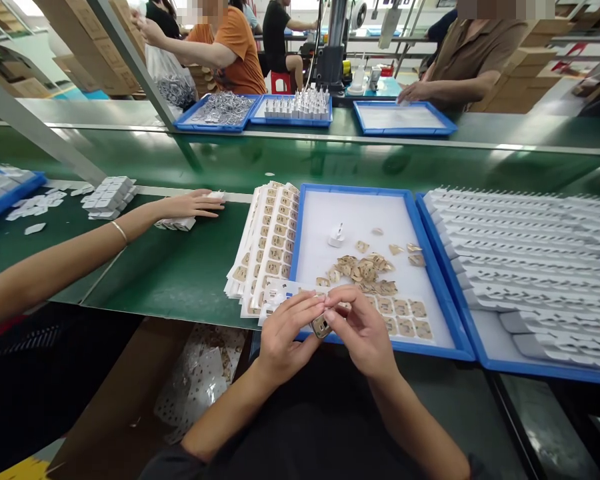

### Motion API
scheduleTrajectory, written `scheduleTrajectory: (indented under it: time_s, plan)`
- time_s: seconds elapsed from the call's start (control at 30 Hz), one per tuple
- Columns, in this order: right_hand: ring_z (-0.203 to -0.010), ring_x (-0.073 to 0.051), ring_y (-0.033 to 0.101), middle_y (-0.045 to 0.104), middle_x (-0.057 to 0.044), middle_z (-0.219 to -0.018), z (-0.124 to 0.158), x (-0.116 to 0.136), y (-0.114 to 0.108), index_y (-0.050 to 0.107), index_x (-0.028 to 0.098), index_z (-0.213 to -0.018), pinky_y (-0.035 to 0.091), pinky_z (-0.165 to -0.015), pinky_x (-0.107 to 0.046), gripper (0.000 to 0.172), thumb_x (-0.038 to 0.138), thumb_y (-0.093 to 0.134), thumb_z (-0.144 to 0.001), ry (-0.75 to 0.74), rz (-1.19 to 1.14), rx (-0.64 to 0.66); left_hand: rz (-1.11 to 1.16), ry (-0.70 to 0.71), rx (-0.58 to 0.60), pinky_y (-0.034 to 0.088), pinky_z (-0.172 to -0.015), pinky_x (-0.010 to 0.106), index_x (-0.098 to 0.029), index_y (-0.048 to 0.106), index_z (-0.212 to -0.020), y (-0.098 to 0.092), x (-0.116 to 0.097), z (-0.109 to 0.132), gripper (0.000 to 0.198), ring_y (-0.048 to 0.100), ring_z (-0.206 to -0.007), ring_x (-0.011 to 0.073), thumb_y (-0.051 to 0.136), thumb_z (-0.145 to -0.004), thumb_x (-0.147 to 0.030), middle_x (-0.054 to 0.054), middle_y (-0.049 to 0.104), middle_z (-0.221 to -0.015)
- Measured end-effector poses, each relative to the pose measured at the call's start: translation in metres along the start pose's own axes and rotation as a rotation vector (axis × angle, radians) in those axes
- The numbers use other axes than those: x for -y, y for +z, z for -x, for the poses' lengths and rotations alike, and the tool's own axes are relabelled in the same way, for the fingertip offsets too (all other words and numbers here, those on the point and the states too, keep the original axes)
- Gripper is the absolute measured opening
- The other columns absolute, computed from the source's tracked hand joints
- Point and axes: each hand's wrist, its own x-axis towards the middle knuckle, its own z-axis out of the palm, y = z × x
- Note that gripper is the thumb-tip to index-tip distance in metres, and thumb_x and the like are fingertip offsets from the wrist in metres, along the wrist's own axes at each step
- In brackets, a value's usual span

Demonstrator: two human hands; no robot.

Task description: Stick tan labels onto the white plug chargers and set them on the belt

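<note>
My left hand and my right hand meet over the front edge of a blue-rimmed tray. Between them is a small part with a tan face and dark slots, gripped by the fingers of both. The tray's white floor holds a heap of tan pieces, a white plug part and a sheet of tan stickers near the front. Left of the tray lie stacked sticker sheets. My fingers hide part of the small piece.
A co-worker's arm reaches in from the left over white parts. A second tray with rows of white parts stands at the right. Further trays and several people are across the bench. White blocks sit at the left.
</note>
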Motion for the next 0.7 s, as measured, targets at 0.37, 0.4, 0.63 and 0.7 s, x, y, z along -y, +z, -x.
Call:
scheduleTrajectory:
  time_s: [0.37,0.4,0.63,0.7]
  plan:
    - [-0.091,-0.018,0.066,0.065,-0.005,-0.097,-0.002,-0.007,0.000,0.067,0.025,-0.102,0.059,-0.073,-0.029,0.009,0.030,0.063,-0.096,0.105,-0.131,-0.001,-0.010,-0.030,-0.023,0.064,-0.097,0.041,-0.021,0.063,-0.126,0.003,0.004,0.005,0.044,0.074,-0.111,0.0243,0.072,-0.085,-0.007,0.009,0.078,-0.112]
    - [-0.090,-0.018,0.067,0.067,-0.005,-0.097,-0.002,-0.008,-0.002,0.067,0.025,-0.106,0.060,-0.073,-0.029,0.012,0.032,0.062,-0.097,0.119,-0.141,-0.013,-0.001,-0.053,-0.019,0.064,-0.098,0.041,-0.021,0.063,-0.126,0.003,0.005,0.006,0.044,0.074,-0.112,0.0246,0.073,-0.085,-0.008,0.010,0.078,-0.114]
    - [-0.077,-0.016,0.068,0.071,-0.004,-0.089,-0.004,-0.002,-0.017,0.069,0.023,-0.099,0.060,-0.066,-0.029,0.007,0.028,0.065,-0.096,0.030,0.106,-0.021,0.055,-0.067,0.007,0.063,-0.099,0.041,-0.021,0.063,-0.126,0.001,0.004,0.003,0.045,0.073,-0.112,0.0242,0.074,-0.084,-0.007,0.011,0.077,-0.114]
    - [-0.072,-0.015,0.066,0.070,-0.002,-0.085,-0.007,0.002,-0.019,0.067,0.023,-0.096,0.058,-0.063,-0.029,0.003,0.023,0.064,-0.096,-0.055,0.242,0.013,0.052,-0.062,0.014,0.062,-0.099,0.041,-0.021,0.064,-0.126,0.001,0.003,0.001,0.046,0.073,-0.112,0.0241,0.073,-0.084,-0.006,0.011,0.077,-0.114]
